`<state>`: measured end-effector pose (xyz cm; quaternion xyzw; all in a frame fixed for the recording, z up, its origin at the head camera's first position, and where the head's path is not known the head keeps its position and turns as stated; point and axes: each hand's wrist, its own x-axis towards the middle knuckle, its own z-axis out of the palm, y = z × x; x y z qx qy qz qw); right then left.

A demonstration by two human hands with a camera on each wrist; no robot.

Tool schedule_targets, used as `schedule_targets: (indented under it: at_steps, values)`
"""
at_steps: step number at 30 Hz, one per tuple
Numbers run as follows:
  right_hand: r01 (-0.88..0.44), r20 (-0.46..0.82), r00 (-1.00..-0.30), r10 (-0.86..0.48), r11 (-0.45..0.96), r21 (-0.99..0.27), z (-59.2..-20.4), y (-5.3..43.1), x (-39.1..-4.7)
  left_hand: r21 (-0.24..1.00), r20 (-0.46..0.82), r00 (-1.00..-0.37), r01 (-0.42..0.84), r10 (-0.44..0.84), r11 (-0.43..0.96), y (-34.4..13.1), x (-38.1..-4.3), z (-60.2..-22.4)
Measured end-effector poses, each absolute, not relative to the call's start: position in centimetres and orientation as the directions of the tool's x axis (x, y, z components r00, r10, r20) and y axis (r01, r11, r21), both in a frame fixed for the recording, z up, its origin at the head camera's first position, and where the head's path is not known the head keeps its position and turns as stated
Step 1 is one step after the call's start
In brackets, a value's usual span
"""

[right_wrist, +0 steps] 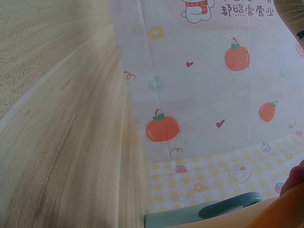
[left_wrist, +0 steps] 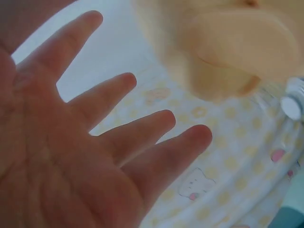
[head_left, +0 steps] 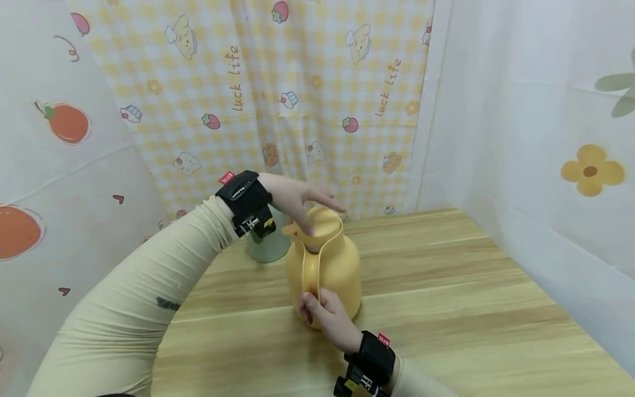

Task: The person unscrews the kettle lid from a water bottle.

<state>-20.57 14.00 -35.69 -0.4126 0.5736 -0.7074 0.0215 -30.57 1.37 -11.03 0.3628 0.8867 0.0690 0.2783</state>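
Observation:
A yellow thermos jug (head_left: 347, 270) with a round lid (head_left: 324, 223) and a short spout stands upright on the wooden table. My right hand (head_left: 329, 317) grips the lower part of its handle, thumb on the near side. Over the lid is my left hand (head_left: 297, 198), fingers spread and thumb reaching down at the lid's near edge; contact is hard to tell. The left wrist view has the left palm (left_wrist: 71, 152) wide, with the jug's top (left_wrist: 237, 47) blurred beyond it. At the right wrist view's lower edge, only slivers of the jug and fingers appear.
Behind the jug, to its left, stands a pale green container (head_left: 268, 245); a darker green handle (right_wrist: 230, 204) shows in the right wrist view. Something with a white cap (left_wrist: 290, 107) is partly visible. Patterned curtains (head_left: 297, 110) close off the wooden table (head_left: 436, 309) at back and sides.

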Motion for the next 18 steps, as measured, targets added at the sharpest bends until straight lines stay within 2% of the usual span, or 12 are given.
schedule_targets:
  at_steps: [4, 8, 13, 18]
  values:
    - [-0.441, 0.565, -0.648, -0.511, -0.353, -0.825, -35.9, 13.8, -20.6, 0.269, -0.484, -0.582, 0.611, 0.653, 0.745, 1.5, -30.8, -12.1]
    - [-0.473, 0.594, -0.630, -0.501, -0.359, -0.805, -36.4, 13.5, -20.5, 0.279, -0.459, -0.594, 0.610, 0.661, 0.742, 1.4, -30.7, -12.8]
    - [-0.519, 0.634, -0.614, -0.470, -0.364, -0.773, -36.6, 13.5, -20.8, 0.282, -0.418, -0.627, 0.598, 0.657, 0.750, 1.5, -30.7, -12.8]
    - [-0.512, 0.617, -0.634, -0.465, -0.346, -0.786, -36.4, 13.6, -20.9, 0.256, -0.413, -0.676, 0.558, 0.611, 0.790, 1.9, -30.7, -12.6]
